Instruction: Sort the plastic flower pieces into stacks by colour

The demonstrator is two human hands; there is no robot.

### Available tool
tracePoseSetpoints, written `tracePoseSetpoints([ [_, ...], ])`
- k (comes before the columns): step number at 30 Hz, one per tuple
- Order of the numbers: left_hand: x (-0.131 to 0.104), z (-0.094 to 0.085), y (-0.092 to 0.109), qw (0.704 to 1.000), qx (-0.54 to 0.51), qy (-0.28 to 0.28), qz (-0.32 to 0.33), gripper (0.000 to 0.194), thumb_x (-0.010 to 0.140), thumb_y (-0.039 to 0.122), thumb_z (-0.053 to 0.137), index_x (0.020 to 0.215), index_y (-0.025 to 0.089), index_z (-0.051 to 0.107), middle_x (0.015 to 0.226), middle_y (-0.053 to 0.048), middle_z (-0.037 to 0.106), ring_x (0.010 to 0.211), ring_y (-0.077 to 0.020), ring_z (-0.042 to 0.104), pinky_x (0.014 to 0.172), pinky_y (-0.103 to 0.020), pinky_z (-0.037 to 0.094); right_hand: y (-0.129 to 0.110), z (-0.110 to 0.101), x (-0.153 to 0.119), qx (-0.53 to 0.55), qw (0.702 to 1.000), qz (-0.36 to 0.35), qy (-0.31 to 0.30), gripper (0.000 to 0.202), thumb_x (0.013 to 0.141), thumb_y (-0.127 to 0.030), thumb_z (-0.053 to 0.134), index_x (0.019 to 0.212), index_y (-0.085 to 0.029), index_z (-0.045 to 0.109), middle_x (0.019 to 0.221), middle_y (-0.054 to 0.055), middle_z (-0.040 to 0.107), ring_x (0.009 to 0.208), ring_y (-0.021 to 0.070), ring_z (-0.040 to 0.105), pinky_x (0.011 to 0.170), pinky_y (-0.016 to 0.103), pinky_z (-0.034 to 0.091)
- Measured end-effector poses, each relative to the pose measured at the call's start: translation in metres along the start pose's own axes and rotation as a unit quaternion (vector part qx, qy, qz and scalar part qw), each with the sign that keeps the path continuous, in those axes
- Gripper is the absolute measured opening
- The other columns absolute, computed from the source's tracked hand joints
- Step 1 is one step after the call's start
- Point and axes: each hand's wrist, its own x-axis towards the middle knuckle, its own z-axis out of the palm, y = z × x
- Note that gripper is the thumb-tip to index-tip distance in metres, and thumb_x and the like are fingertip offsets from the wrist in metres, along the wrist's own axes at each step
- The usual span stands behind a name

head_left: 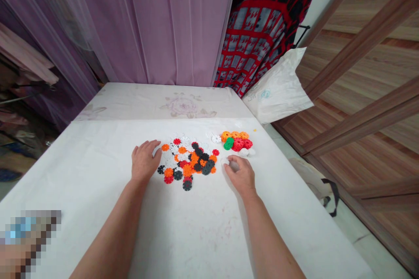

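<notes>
A loose pile of notched plastic snowflake discs (187,170) in orange, black, red and white lies on the white tabletop. At the pile's left edge is my left hand (145,159), its fingers stretched out and holding nothing. My right hand (241,174) is just right of the pile, thumb and forefinger curled together at a white snowflake disc (225,161), which is partly hidden by the fingers. Beyond it sit grouped discs: an orange row (235,135), a red row (242,144), a green stack (228,143) and white discs (246,152).
A white cloth (81,165) covers the table, with a flower-printed strip (183,104) at the far end. A white bag (278,89) leans at the far right corner. Purple curtains (176,22) hang behind, and a wooden cabinet (366,74) stands right. A pixelated patch hides something lower left.
</notes>
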Motion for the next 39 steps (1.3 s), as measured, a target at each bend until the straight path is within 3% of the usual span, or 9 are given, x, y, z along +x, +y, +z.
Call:
tracePoseSetpoints([
  [8, 0.000, 0.000, 0.000, 1.000, -0.004, 0.002, 0.003, 0.037, 0.091, 0.033, 0.043, 0.120, 0.025, 0.065, 0.133, -0.007, 0.064, 0.131, -0.0289, 0.050, 0.113, -0.054, 0.031, 0.002, 0.001, -0.001, -0.005, 1.000, -0.009, 0.007, 0.023, 0.078, -0.035, 0.060, 0.096, -0.024, 0.068, 0.094, 0.004, 0.074, 0.090, 0.0228, 0.065, 0.086, 0.039, 0.050],
  [13, -0.001, 0.001, 0.000, 1.000, -0.004, 0.006, -0.003, 0.036, 0.091, 0.033, 0.043, 0.119, 0.026, 0.066, 0.133, -0.007, 0.064, 0.131, -0.0287, 0.050, 0.113, -0.054, 0.030, -0.010, 0.001, -0.001, -0.013, 0.997, -0.069, 0.023, 0.016, 0.083, -0.028, 0.057, 0.091, -0.023, 0.070, 0.089, 0.005, 0.073, 0.087, 0.0227, 0.063, 0.085, 0.038, 0.048],
  [20, -0.001, 0.000, 0.001, 1.000, -0.015, 0.006, -0.006, 0.036, 0.090, 0.031, 0.045, 0.118, 0.027, 0.066, 0.133, -0.006, 0.064, 0.131, -0.0280, 0.050, 0.114, -0.053, 0.029, -0.059, 0.021, -0.011, 0.003, 0.980, -0.181, -0.076, 0.025, 0.091, -0.024, 0.052, 0.109, -0.024, 0.069, 0.115, 0.006, 0.070, 0.107, 0.0220, 0.059, 0.096, 0.039, 0.043],
  [26, -0.002, 0.000, 0.001, 1.000, -0.013, 0.005, 0.000, 0.036, 0.091, 0.032, 0.044, 0.118, 0.026, 0.066, 0.134, -0.006, 0.063, 0.131, -0.0288, 0.049, 0.114, -0.054, 0.028, -0.081, 0.043, -0.008, -0.043, 0.970, -0.204, -0.122, 0.039, 0.091, -0.033, 0.055, 0.128, -0.023, 0.061, 0.138, 0.011, 0.057, 0.127, 0.0298, 0.048, 0.103, 0.047, 0.040],
  [31, -0.002, 0.001, 0.001, 1.000, -0.012, -0.001, -0.007, 0.035, 0.091, 0.032, 0.043, 0.118, 0.026, 0.065, 0.134, -0.005, 0.063, 0.132, -0.0277, 0.049, 0.114, -0.053, 0.028, -0.082, 0.046, -0.009, -0.042, 0.967, -0.215, -0.133, 0.031, 0.092, -0.033, 0.055, 0.119, -0.023, 0.068, 0.133, 0.012, 0.060, 0.121, 0.0292, 0.053, 0.100, 0.047, 0.042],
  [39, -0.002, 0.000, 0.002, 1.000, -0.017, -0.003, -0.009, 0.035, 0.091, 0.031, 0.044, 0.118, 0.025, 0.066, 0.133, -0.005, 0.064, 0.132, -0.0283, 0.049, 0.114, -0.053, 0.028, -0.082, 0.027, -0.019, -0.008, 0.967, -0.233, -0.105, 0.021, 0.094, -0.029, 0.054, 0.102, -0.026, 0.073, 0.114, 0.006, 0.070, 0.104, 0.0225, 0.060, 0.090, 0.039, 0.044],
])
